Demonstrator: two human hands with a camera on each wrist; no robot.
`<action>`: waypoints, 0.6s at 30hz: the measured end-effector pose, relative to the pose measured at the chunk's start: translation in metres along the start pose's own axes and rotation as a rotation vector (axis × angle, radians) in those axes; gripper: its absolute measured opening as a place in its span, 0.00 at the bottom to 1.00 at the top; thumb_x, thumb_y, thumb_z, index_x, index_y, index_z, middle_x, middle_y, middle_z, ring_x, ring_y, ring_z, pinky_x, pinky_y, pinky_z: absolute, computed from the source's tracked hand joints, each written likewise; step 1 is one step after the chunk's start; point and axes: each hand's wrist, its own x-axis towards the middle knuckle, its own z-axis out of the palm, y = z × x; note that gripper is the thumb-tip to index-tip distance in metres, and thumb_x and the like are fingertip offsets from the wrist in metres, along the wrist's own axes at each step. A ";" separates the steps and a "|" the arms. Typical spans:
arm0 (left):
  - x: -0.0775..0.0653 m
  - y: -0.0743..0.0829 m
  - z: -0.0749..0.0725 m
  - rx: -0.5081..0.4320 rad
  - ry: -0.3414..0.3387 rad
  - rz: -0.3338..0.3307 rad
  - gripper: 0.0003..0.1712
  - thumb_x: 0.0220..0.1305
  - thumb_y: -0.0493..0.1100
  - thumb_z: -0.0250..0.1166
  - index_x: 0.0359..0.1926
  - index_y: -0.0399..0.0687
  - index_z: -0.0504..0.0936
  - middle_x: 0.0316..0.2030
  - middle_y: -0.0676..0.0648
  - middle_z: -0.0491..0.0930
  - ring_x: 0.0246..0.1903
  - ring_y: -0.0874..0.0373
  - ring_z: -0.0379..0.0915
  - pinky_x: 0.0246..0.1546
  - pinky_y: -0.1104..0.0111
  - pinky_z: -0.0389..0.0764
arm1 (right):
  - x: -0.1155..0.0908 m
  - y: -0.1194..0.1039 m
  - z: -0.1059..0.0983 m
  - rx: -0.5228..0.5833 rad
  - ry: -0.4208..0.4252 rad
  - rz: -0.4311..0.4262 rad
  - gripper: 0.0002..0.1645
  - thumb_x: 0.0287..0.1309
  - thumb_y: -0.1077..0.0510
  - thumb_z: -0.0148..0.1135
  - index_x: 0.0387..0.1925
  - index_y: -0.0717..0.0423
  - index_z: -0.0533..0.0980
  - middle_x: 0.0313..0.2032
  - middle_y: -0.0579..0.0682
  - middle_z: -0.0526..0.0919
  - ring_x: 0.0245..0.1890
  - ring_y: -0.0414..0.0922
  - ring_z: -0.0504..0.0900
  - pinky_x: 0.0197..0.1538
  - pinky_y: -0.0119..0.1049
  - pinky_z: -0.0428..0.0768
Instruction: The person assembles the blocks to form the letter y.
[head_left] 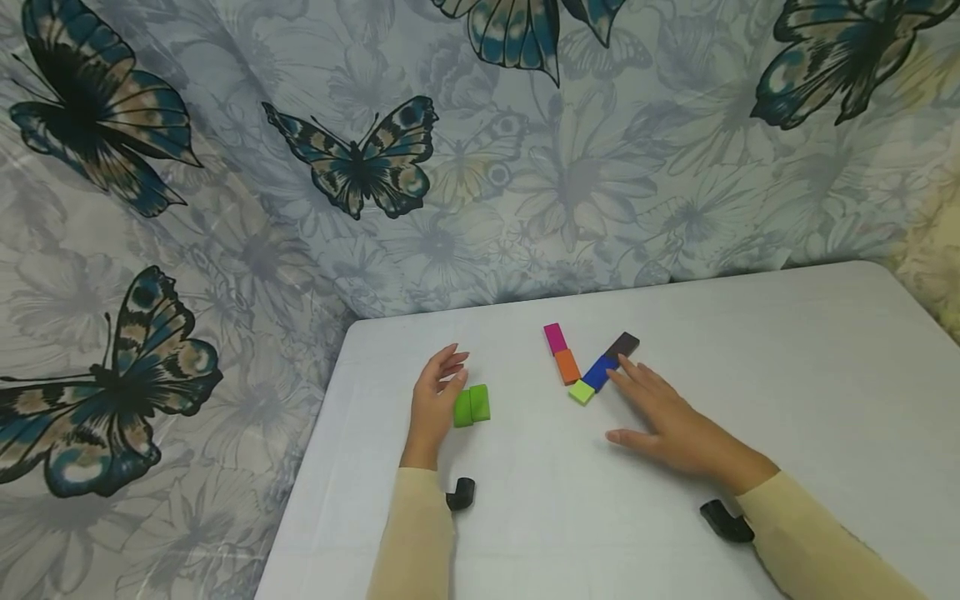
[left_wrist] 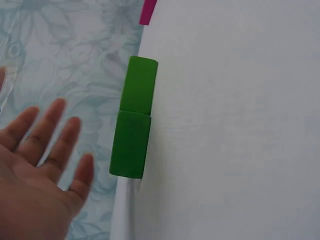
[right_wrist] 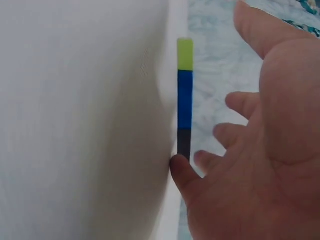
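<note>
On the table's left part, my left hand (head_left: pixel 433 406) is beside two green blocks (head_left: pixel 471 406) set side by side, its fingers relaxed and holding nothing. In the left wrist view a gap shows between the fingers and the green blocks (left_wrist: pixel 131 117). My right hand (head_left: pixel 671 417) is spread, palm down, by a slanted row: a lime block (head_left: pixel 581 392), a blue block (head_left: pixel 597 374) and a dark grey block (head_left: pixel 622 346). Its fingertips are at the blue and dark grey blocks; whether they touch, I cannot tell. A magenta block (head_left: pixel 555 338) and an orange block (head_left: pixel 567 367) meet end to end, leaning toward the lime block.
A white-covered table (head_left: pixel 540 508) bears everything. Behind it and to the left hangs a butterfly-print cloth (head_left: pixel 480 242). Black wrist devices, one on the left (head_left: pixel 462 494) and one on the right (head_left: pixel 726 522), stick out beside the sleeves.
</note>
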 end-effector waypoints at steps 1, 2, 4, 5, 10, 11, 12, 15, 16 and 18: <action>-0.002 -0.003 -0.001 0.003 0.001 -0.010 0.28 0.79 0.39 0.67 0.76 0.46 0.77 0.63 0.46 0.84 0.64 0.46 0.77 0.61 0.45 0.74 | 0.000 0.000 0.001 0.005 0.001 -0.003 0.62 0.67 0.26 0.68 0.88 0.51 0.55 0.87 0.57 0.43 0.83 0.68 0.42 0.72 0.79 0.53; -0.004 -0.006 -0.002 0.003 0.003 -0.019 0.28 0.79 0.39 0.67 0.76 0.46 0.76 0.63 0.46 0.84 0.64 0.46 0.77 0.62 0.45 0.74 | -0.001 0.000 0.003 0.011 0.005 -0.006 0.62 0.67 0.26 0.68 0.88 0.51 0.55 0.87 0.56 0.44 0.83 0.67 0.42 0.72 0.79 0.53; -0.007 -0.011 -0.003 0.004 0.001 -0.038 0.28 0.79 0.39 0.67 0.76 0.47 0.76 0.63 0.48 0.84 0.64 0.48 0.77 0.63 0.44 0.73 | -0.001 0.000 0.007 0.020 0.016 -0.017 0.62 0.67 0.26 0.68 0.87 0.52 0.56 0.87 0.56 0.45 0.84 0.67 0.43 0.72 0.79 0.53; -0.009 -0.014 -0.004 0.005 -0.002 -0.050 0.28 0.79 0.39 0.67 0.76 0.47 0.76 0.63 0.49 0.85 0.65 0.49 0.77 0.65 0.43 0.72 | 0.000 0.000 0.009 0.027 0.020 -0.021 0.62 0.67 0.26 0.68 0.87 0.52 0.56 0.87 0.55 0.45 0.84 0.67 0.43 0.72 0.79 0.53; -0.015 -0.027 -0.007 0.018 -0.059 -0.130 0.31 0.77 0.38 0.68 0.77 0.46 0.76 0.64 0.52 0.84 0.71 0.53 0.71 0.75 0.43 0.59 | 0.004 0.000 0.023 0.037 0.040 -0.063 0.60 0.68 0.26 0.68 0.87 0.50 0.58 0.87 0.53 0.46 0.84 0.65 0.43 0.72 0.79 0.53; -0.016 -0.029 -0.007 0.019 -0.077 -0.143 0.31 0.76 0.38 0.69 0.77 0.47 0.76 0.64 0.53 0.84 0.72 0.53 0.70 0.77 0.44 0.56 | 0.005 0.000 0.026 0.031 0.043 -0.075 0.59 0.68 0.26 0.68 0.87 0.50 0.58 0.87 0.53 0.47 0.84 0.65 0.44 0.72 0.79 0.53; -0.016 -0.031 -0.007 0.028 -0.098 -0.149 0.32 0.75 0.38 0.70 0.77 0.47 0.76 0.64 0.54 0.84 0.73 0.54 0.68 0.78 0.45 0.54 | 0.006 0.000 0.028 0.020 0.045 -0.087 0.59 0.68 0.26 0.68 0.86 0.50 0.59 0.87 0.54 0.47 0.84 0.65 0.44 0.72 0.80 0.53; -0.017 -0.032 -0.007 0.056 -0.162 -0.145 0.35 0.72 0.40 0.74 0.77 0.50 0.75 0.66 0.55 0.83 0.76 0.55 0.64 0.79 0.47 0.52 | 0.007 -0.001 0.031 -0.013 0.045 -0.103 0.58 0.68 0.26 0.67 0.86 0.50 0.60 0.86 0.55 0.49 0.84 0.65 0.44 0.71 0.80 0.54; -0.017 -0.032 -0.007 0.073 -0.182 -0.142 0.37 0.71 0.41 0.75 0.77 0.51 0.76 0.66 0.56 0.82 0.76 0.55 0.64 0.78 0.47 0.54 | 0.007 -0.002 0.031 -0.027 0.042 -0.104 0.58 0.68 0.26 0.67 0.86 0.51 0.60 0.86 0.55 0.49 0.84 0.65 0.44 0.71 0.80 0.54; -0.016 -0.033 -0.007 0.113 -0.216 -0.148 0.39 0.67 0.43 0.78 0.77 0.53 0.77 0.67 0.58 0.81 0.75 0.54 0.65 0.76 0.47 0.59 | 0.007 -0.003 0.031 -0.044 0.035 -0.099 0.58 0.68 0.26 0.68 0.86 0.51 0.60 0.86 0.56 0.49 0.84 0.65 0.44 0.71 0.80 0.55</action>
